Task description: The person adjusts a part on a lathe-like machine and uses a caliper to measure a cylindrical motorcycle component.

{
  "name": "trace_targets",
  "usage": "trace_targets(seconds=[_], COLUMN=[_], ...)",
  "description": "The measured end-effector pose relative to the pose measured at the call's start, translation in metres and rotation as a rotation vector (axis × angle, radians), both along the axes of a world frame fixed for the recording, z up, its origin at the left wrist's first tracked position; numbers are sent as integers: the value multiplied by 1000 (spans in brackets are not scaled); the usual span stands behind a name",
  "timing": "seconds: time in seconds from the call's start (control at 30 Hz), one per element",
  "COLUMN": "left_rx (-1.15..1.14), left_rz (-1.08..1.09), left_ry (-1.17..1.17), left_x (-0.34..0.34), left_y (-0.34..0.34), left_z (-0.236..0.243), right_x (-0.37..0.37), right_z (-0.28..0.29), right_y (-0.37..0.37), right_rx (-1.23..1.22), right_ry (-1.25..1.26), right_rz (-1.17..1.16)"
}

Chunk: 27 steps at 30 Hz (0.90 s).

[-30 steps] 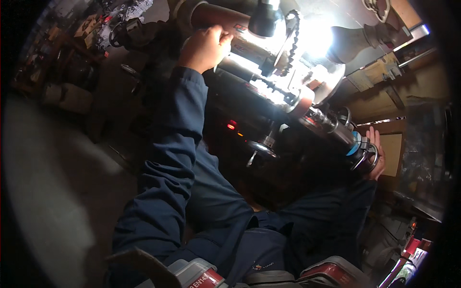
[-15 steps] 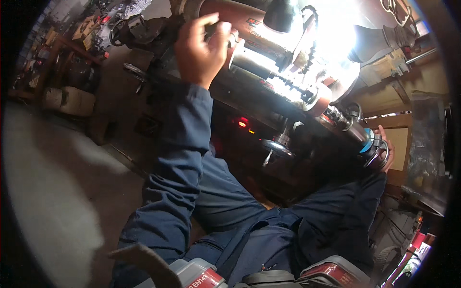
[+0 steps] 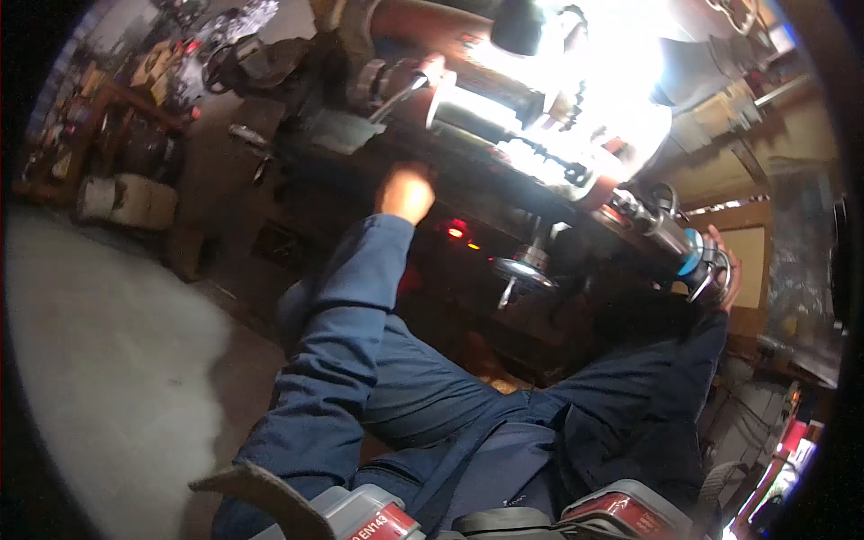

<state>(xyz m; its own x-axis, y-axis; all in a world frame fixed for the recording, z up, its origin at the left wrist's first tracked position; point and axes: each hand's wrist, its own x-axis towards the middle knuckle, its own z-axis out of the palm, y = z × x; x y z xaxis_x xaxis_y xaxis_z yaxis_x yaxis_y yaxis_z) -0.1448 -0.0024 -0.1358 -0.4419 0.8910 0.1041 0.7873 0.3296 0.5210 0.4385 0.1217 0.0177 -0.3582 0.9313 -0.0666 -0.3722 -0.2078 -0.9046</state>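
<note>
A bench machine with a round metal cylinder (image 3: 472,115) and a thin stepped shaft (image 3: 544,155) set lengthwise stretches across the top of the view. My right hand (image 3: 731,277) is at its right end, fingers wrapped round a small handwheel (image 3: 706,277) beside a blue ring (image 3: 691,252); part of the hand is hidden behind it. Below the machine's left part is my left hand (image 3: 409,192), smeared by motion, so its fingers cannot be made out. Above it, a slanting metal rod (image 3: 398,99) juts from the machine's left head.
A dark lamp shade (image 3: 519,27) hangs over the machine, where bright light washes out detail. A second handwheel (image 3: 524,273) projects from the front above my lap. Cluttered shelves (image 3: 135,99) stand at far left, and a wooden panel (image 3: 747,261) is at right.
My left hand has dropped from the machine's left head to below it, uncovering the slanting rod. My right hand stays at the small handwheel.
</note>
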Motion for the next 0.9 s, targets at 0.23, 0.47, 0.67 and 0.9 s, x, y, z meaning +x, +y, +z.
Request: trace_targets(seconds=[0.23, 0.47, 0.67, 0.9], left_rx=[-73, -26, -508, 526], left_rz=[-217, -298, -373, -319], left_ry=[528, 425, -240, -115], left_x=[-14, -14, -31, -31], left_y=[-13, -12, -26, 38], left_z=[-14, 0, 132, 207], right_x=[-15, -17, -25, -11], right_z=[10, 14, 20, 6], right_y=[9, 0, -7, 0], right_rx=[-75, -126, -126, -94], right_ry=[-15, 157, 206, 154], right_rz=[-24, -23, -79, -1])
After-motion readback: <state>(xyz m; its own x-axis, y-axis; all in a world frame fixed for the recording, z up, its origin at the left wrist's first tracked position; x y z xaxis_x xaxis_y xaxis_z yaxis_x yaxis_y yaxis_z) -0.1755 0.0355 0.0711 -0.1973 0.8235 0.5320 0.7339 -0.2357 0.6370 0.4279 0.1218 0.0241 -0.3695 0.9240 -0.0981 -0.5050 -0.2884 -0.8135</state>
